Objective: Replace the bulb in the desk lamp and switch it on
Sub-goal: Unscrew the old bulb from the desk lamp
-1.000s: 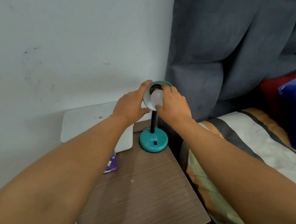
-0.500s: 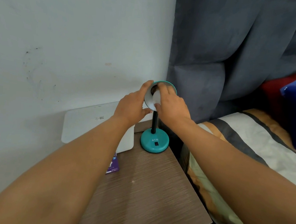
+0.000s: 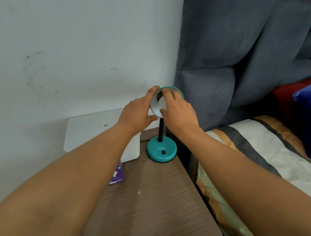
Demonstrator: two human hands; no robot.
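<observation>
A small teal desk lamp with a round base (image 3: pixel 161 150), a black switch (image 3: pixel 164 152) and a black stem stands at the back of the wooden bedside table (image 3: pixel 154 203). Its shade (image 3: pixel 154 106) faces me, white inside. My left hand (image 3: pixel 139 112) grips the shade's left rim. My right hand (image 3: pixel 178 110) has its fingers and thumb closed around the white bulb (image 3: pixel 161 105), which sits in the dark socket inside the shade. Most of the bulb is hidden by my fingers.
A white flat device (image 3: pixel 92 130) leans against the wall behind my left arm. A purple bulb box (image 3: pixel 117 175) lies on the table by it. A padded grey headboard (image 3: pixel 242 59) and a bed with striped bedding (image 3: pixel 262 147) are on the right.
My right hand has turned on the bulb, its fingers shifting further over the bulb and covering more of it. My left hand stays on the shade rim.
</observation>
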